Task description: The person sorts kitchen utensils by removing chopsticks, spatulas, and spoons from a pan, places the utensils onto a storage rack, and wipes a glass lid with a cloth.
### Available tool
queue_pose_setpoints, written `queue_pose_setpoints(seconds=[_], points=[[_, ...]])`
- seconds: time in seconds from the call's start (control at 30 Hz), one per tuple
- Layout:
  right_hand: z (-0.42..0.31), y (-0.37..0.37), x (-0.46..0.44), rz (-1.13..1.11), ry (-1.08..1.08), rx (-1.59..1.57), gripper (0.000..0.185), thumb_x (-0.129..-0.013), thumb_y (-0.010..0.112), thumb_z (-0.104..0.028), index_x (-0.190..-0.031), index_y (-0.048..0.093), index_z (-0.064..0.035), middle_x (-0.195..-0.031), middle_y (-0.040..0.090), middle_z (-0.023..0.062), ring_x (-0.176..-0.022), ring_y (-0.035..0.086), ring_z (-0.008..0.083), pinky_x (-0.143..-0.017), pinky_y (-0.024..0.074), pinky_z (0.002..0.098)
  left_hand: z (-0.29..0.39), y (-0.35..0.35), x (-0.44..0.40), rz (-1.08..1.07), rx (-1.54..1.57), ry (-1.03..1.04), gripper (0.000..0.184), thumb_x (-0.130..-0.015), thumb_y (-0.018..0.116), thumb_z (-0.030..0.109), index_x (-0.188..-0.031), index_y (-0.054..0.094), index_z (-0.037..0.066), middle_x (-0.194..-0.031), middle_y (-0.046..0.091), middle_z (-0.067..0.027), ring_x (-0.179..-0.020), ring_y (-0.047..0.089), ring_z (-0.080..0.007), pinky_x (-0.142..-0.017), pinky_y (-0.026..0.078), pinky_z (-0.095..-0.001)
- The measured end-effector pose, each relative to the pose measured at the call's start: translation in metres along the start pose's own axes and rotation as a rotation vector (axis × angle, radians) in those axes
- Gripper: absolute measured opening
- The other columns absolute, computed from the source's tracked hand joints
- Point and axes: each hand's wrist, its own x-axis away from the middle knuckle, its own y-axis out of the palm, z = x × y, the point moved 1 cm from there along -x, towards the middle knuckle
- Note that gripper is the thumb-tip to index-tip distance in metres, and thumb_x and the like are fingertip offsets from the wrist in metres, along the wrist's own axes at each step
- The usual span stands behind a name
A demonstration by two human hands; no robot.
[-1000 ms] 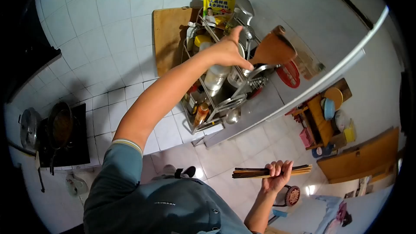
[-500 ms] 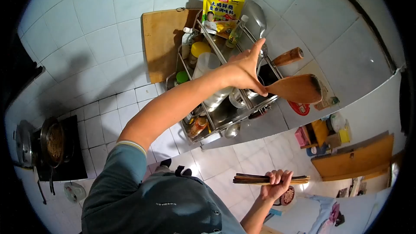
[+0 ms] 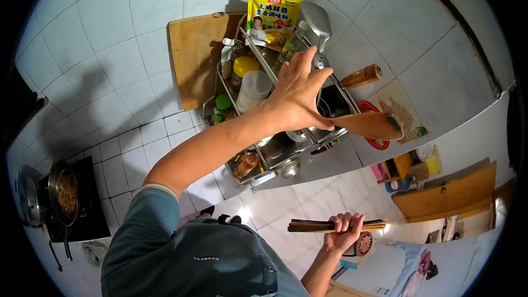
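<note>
My left hand [image 3: 300, 91] reaches over the metal kitchen rack [image 3: 286, 159], fingers spread and apparently holding nothing. Its thumb tip is beside the wooden spatula [image 3: 371, 126], whose lower end is hidden behind the hand and rack; contact cannot be told. A thick wooden handle [image 3: 363, 76] sticks out of the rack near my fingers. Behind them are a slotted metal utensil [image 3: 320, 61] and a large metal ladle or turner [image 3: 316, 20]. Lower right, my right hand [image 3: 345, 232] is closed round the middle of a bundle of dark and light chopsticks [image 3: 308, 226], held roughly level.
On the rack are a yellow seasoning bag [image 3: 269, 14], a yellow-lidded jar [image 3: 245, 67], a green-lidded jar [image 3: 223, 103] and bottles. A cutting board [image 3: 192, 66] leans against the tiles. At left, a pan of food [image 3: 67, 195] sits on a black stove [image 3: 96, 209].
My left hand has turned, and its fingers now spread wider over the rack. My right hand still grips the chopsticks. The whole view has shifted slightly.
</note>
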Motion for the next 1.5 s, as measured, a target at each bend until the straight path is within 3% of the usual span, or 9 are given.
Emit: queue_pose_setpoints(seconds=[0.13, 0.27, 0.4, 0.43, 0.5, 0.7, 0.93, 1.27, 1.5], points=[[-0.001, -0.003, 0.000, -0.013, 0.000, 0.010, 0.033, -0.098, 0.043, -0.031, -0.070, 0.045, -0.0138, -0.049, 0.038, 0.0003, -0.040, 0.036, 0.0114, -0.054, 0.0481, 0.0293, 0.009, 0.002, 0.005, 0.047, 0.117, 0.208, 0.041, -0.060, 0.080, 0.034, -0.092, 0.066, 0.012, -0.106, 0.057, -0.0070, -0.108, 0.046, -0.0281, -0.098, 0.028, -0.0501], [-0.002, -0.001, 0.001, -0.038, -0.013, 0.002, 0.033, -0.098, 0.043, -0.031, -0.070, 0.045, -0.0138, -0.050, 0.038, 0.0001, -0.041, 0.036, 0.0112, -0.055, 0.0477, 0.0291, 0.014, 0.007, 0.007, -0.170, 0.097, 0.100, 0.017, -0.077, 0.070, 0.028, -0.088, 0.069, 0.015, -0.087, 0.064, 0.0029, -0.096, 0.057, -0.0168, -0.099, 0.030, -0.0489], [-0.003, 0.002, 0.001, -0.025, 0.004, 0.003, 0.032, -0.098, 0.043, -0.031, -0.071, 0.044, -0.0134, -0.050, 0.038, 0.0001, -0.042, 0.036, 0.0112, -0.056, 0.0468, 0.0287, 0.015, 0.006, -0.009, -0.067, 0.214, 0.103, 0.024, -0.081, 0.064, 0.033, -0.084, 0.069, 0.009, -0.081, 0.067, -0.0046, -0.083, 0.062, -0.0228, -0.099, 0.029, -0.0511], [-0.002, 0.002, 0.000, -0.038, 0.005, 0.012, 0.032, -0.098, 0.043, -0.031, -0.072, 0.045, -0.0133, -0.050, 0.038, 0.0001, -0.042, 0.036, 0.0112, -0.056, 0.0466, 0.0287, 0.016, -0.003, -0.019, -0.157, 0.227, 0.061, 0.024, -0.083, 0.063, 0.029, -0.085, 0.068, 0.006, -0.075, 0.066, -0.0091, -0.071, 0.062, -0.0255, -0.090, 0.041, -0.0440], [-0.002, 0.004, 0.000, -0.028, 0.006, 0.008, 0.031, -0.098, 0.043, -0.031, -0.073, 0.045, -0.0134, -0.050, 0.038, 0.0000, -0.043, 0.037, 0.0113, -0.056, 0.0468, 0.0289, 0.028, -0.021, -0.035, -0.178, 0.592, -0.199, 0.018, -0.087, 0.063, 0.021, -0.087, 0.067, 0.004, -0.083, 0.068, -0.0071, -0.079, 0.063, -0.0134, -0.085, 0.047, -0.0344], [-0.002, 0.000, -0.002, -0.057, 0.024, -0.038, 0.031, -0.098, 0.043, -0.032, -0.073, 0.046, -0.0136, -0.051, 0.038, -0.0005, -0.043, 0.038, 0.0117, -0.056, 0.0470, 0.0288, 0.023, -0.092, -0.076, 0.131, 1.035, -0.007, 0.019, -0.093, 0.054, 0.026, -0.090, 0.053, 0.007, -0.074, 0.057, -0.0018, -0.067, 0.055, -0.0081, -0.060, 0.046, -0.0233], [0.000, -0.003, -0.006, -0.047, 0.046, -0.066, 0.031, -0.097, 0.045, -0.032, -0.072, 0.045, -0.0137, -0.050, 0.038, -0.0007, -0.043, 0.037, 0.0118, -0.057, 0.0460, 0.0292, -0.019, -0.066, -0.051, -0.013, 0.655, -0.577, 0.033, -0.084, 0.065, 0.030, -0.103, 0.058, 0.004, -0.083, 0.060, -0.0028, -0.054, 0.041, -0.0031, -0.044, 0.037, -0.0183], [0.006, -0.002, -0.011, -0.053, 0.094, -0.078, 0.029, -0.097, 0.046, -0.032, -0.073, 0.045, -0.0141, -0.051, 0.038, -0.0006, -0.043, 0.037, 0.0119, -0.058, 0.0451, 0.0295, -0.041, 0.021, -0.028, 0.094, 0.764, -0.601, 0.080, -0.070, 0.079, 0.015, -0.133, 0.035, -0.003, -0.096, 0.060, -0.0101, -0.079, 0.059, -0.0104, -0.054, 0.043, -0.0206], [0.003, -0.011, -0.009, 0.002, 0.075, -0.059, 0.028, -0.097, 0.045, -0.031, -0.077, 0.049, -0.0130, -0.051, 0.039, 0.0002, -0.043, 0.037, 0.0119, -0.056, 0.0461, 0.0279, -0.040, 0.028, -0.034, 0.092, 0.799, -0.581, 0.074, -0.070, 0.077, 0.009, -0.131, 0.038, -0.008, -0.085, 0.056, -0.0039, -0.072, 0.055, -0.0077, -0.060, 0.043, -0.0206]])
